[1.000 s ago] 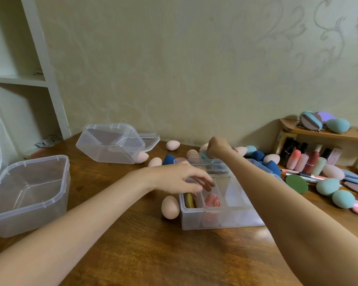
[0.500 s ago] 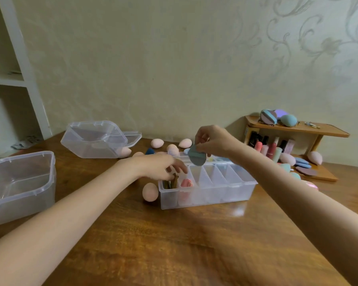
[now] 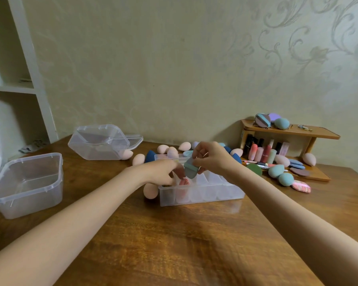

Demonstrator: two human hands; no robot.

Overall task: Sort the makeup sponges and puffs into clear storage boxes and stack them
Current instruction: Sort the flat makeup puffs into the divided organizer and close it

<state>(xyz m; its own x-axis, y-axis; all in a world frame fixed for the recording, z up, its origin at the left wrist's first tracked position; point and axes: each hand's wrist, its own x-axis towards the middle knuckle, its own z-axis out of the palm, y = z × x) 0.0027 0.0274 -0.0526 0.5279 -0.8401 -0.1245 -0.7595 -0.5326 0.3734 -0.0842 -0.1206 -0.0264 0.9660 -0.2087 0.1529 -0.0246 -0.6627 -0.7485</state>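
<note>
**Slotting a grey-green puff into the divided box**

Holding the puff (image 3: pixel 190 169) by its top edge, the right hand (image 3: pixel 211 157) pinches it between thumb and fingertips so that it hangs upright just above the divided box (image 3: pixel 201 195), over a slot left of the middle. The left hand (image 3: pixel 163 172) reaches into the left end of that box with its fingers curled down among the slots; whether it grips anything there I cannot tell, as the fingertips are blurred. A pink puff (image 3: pixel 184 182) already stands in a slot just beside them.

Judging from this one head view, the step in hand is filing a flat puff, and the task looks early: many sponges (image 3: pixel 167 150) lie loose on the table (image 3: pixel 174 244) behind the box, more sit near the wooden rack (image 3: pixel 310 135) at the far right, and one peach sponge (image 3: pixel 150 190) touches the box's left wall. Two square tubs (image 3: pixel 29 182) wait at the left, the far one tilted.

Next the puff should go straight down, edge first, between two dividers, and be let go only once seated.
</note>
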